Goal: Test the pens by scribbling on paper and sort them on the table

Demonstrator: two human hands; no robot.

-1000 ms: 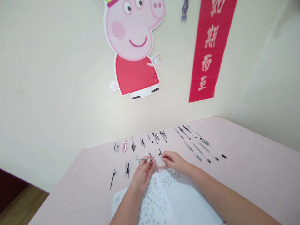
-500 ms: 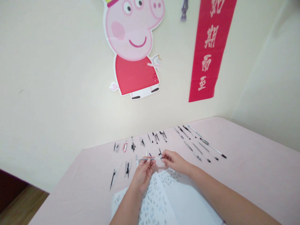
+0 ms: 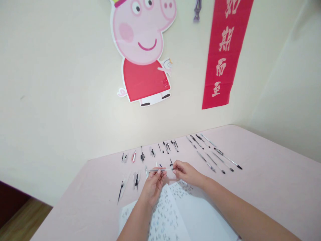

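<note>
A thin clear pen (image 3: 169, 169) lies level between my two hands, above the top edge of the paper. My left hand (image 3: 155, 182) is closed round its left part, thumb on top. At its right end, the fingertips of my right hand (image 3: 184, 171) pinch the dark tip. Just behind my hands are a small black pen part (image 3: 171, 162) and other small pieces, partly hidden by the fingers. Below my wrists lie sheets of paper (image 3: 198, 211) covered in part with handwriting.
On the pink tabletop (image 3: 271, 187), several whole pens (image 3: 222, 157) lie slanted at the right. Pen parts in small groups, among them a red-and-white piece (image 3: 134, 156) and a black refill (image 3: 120, 191), lie at the back and left. Behind the table stands a wall (image 3: 62, 100).
</note>
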